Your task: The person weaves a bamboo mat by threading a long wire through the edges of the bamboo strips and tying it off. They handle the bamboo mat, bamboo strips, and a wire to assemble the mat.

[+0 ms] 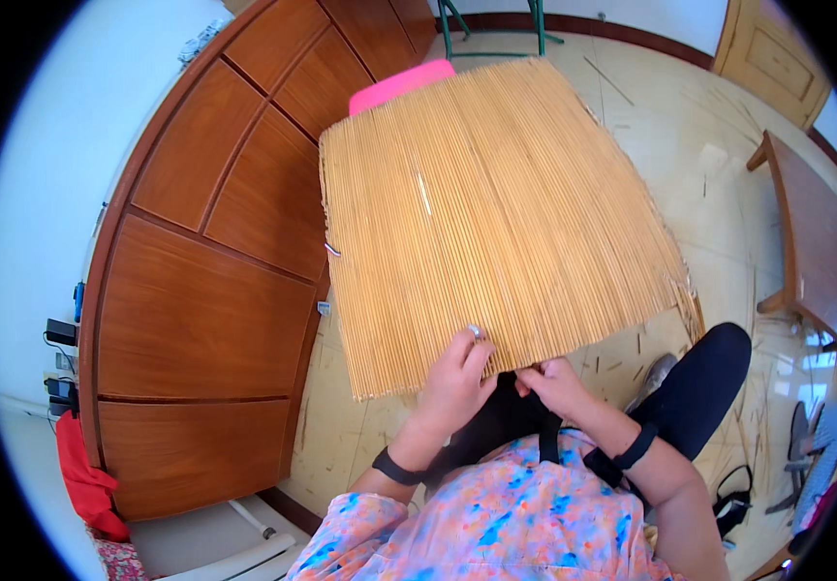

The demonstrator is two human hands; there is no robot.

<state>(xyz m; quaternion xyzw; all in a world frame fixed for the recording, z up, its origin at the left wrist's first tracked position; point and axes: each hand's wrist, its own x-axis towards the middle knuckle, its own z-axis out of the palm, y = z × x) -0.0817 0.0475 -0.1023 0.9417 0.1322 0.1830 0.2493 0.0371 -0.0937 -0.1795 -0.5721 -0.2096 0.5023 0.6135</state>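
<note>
A large panel of golden straw stalks (496, 223), laid side by side in tight rows, spreads out in front of me. My left hand (457, 380) grips its near edge, with the fingers on top and a ring on one of them. Just to the right, my right hand (559, 385) is closed, its fingertips pressed together at the same edge. Whatever those fingertips pinch is too small or hidden to make out. Loose stalk ends (692, 308) stick out at the panel's near right corner.
A pink object (401, 85) shows behind the panel's far edge. Wooden cabinets (205, 310) line the left side. At right stands a low wooden table (814, 242). Scattered straw pieces lie on the tiled floor (699, 184). Green metal legs (541, 29) stand at the back.
</note>
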